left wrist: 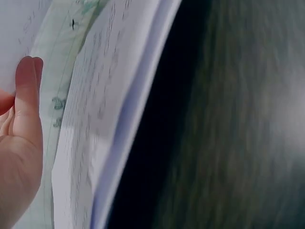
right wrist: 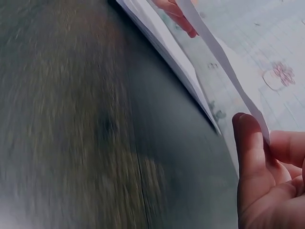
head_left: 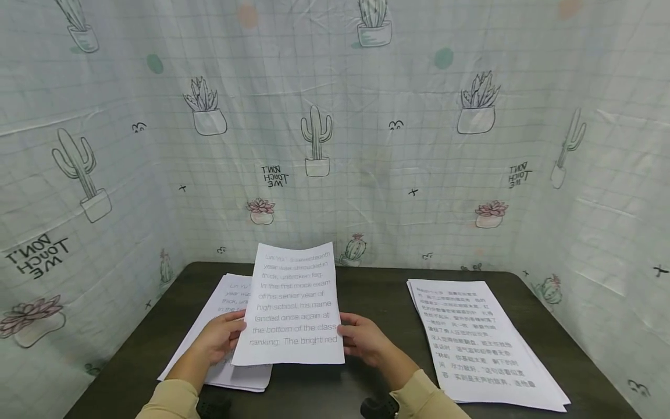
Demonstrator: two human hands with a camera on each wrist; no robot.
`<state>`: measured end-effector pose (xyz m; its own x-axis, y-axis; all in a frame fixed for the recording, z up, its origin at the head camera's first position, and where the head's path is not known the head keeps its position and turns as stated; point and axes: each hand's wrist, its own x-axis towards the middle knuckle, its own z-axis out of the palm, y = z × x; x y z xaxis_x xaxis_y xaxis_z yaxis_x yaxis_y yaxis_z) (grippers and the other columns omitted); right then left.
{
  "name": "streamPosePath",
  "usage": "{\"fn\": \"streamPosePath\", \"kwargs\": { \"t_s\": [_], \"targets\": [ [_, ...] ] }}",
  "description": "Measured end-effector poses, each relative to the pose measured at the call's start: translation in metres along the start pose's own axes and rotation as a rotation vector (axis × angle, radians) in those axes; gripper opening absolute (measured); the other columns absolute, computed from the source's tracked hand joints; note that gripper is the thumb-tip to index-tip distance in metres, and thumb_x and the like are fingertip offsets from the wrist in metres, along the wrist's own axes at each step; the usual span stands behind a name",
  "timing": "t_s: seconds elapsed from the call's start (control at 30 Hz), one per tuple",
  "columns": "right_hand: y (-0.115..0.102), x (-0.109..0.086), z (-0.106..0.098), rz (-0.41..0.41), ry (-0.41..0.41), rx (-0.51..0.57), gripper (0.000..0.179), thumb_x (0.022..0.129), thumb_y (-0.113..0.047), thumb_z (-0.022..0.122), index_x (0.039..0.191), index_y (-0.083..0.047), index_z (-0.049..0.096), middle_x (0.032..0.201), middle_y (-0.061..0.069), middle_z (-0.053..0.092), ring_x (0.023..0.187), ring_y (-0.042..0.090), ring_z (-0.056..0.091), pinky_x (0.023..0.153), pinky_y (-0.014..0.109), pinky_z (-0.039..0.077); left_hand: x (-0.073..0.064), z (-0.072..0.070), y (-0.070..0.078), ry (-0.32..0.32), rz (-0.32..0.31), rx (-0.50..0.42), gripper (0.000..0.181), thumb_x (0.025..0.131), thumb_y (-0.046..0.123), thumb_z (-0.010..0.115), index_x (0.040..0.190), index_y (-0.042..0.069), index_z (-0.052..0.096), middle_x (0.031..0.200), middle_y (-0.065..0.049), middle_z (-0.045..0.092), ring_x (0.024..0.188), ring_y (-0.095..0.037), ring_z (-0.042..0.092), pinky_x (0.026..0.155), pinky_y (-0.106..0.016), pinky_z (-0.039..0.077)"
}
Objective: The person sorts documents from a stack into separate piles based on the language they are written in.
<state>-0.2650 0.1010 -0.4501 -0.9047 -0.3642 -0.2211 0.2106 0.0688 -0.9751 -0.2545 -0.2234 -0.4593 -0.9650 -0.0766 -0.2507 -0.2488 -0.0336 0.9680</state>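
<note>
A white sheet of paper (head_left: 294, 302) with large English print is held up between both hands, tilted toward the head camera. My left hand (head_left: 221, 337) pinches its left edge, above a stack of printed papers (head_left: 193, 343) on the table. On the opposite edge, my right hand (head_left: 366, 340) pinches the sheet between thumb and fingers, as the right wrist view shows with the right hand (right wrist: 267, 171). In the left wrist view the left hand (left wrist: 21, 129) sits at the far left, the paper stack (left wrist: 102, 95) beside it. The held sheet hides part of that stack.
Another stack of papers (head_left: 476, 343), printed in Chinese, lies slightly fanned at the right of the dark table (head_left: 377, 291). A pale curtain (head_left: 356, 145) with cactus drawings surrounds the table at the back and sides.
</note>
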Motion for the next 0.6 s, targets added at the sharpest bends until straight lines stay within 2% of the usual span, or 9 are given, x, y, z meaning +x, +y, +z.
{"fn": "streamPosePath", "kwargs": {
  "t_s": [0.2,0.6],
  "targets": [
    [0.003,0.011,0.022,-0.006,0.009,0.01,0.049,0.098,-0.009,0.053,0.144,0.006,0.04,0.105,0.007,0.071,0.087,0.017,0.067,0.068,0.03,0.055,-0.002,-0.02,-0.001,-0.004,-0.008,-0.011,0.053,0.096,0.001,0.048,0.145,-0.012,0.032,0.092,0.001,0.071,0.081,-0.009,0.069,0.069,-0.025,0.058],
    [0.0,0.019,0.054,0.001,-0.015,-0.003,0.047,0.097,-0.009,0.054,0.142,0.003,0.045,0.111,0.013,0.07,0.087,0.021,0.067,0.07,0.033,0.056,-0.008,-0.053,0.003,0.066,-0.048,0.041,0.053,0.099,0.007,0.05,0.147,-0.007,0.032,0.093,0.004,0.07,0.082,-0.011,0.069,0.07,-0.027,0.059]
  ]
}}
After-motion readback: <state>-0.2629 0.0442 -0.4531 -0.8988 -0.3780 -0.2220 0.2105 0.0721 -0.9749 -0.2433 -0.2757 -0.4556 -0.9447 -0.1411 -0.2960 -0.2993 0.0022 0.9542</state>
